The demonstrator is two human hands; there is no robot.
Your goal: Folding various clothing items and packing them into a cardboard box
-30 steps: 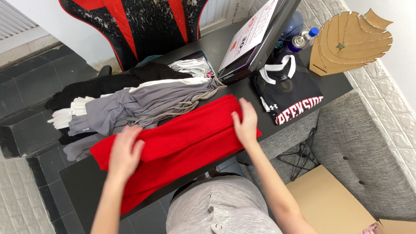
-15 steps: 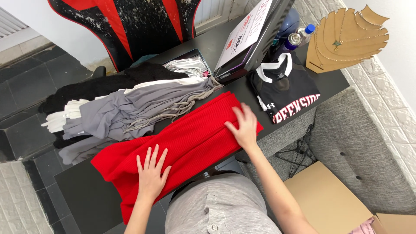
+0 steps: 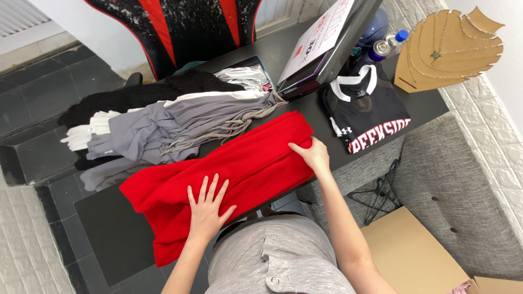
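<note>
Red garment (image 3: 239, 169) lies mid-frame on the bench (image 3: 103, 239), folded lengthwise, lower-left end still rumpled. Your left hand (image 3: 208, 209) presses it flat, fingers spread; your right hand (image 3: 311, 155) pinches its right edge. Cross-folds appear undone.

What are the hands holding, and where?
The right hand pinches the red ribbed garment at its right edge. The left hand only lies flat on its middle, fingers spread.
</note>
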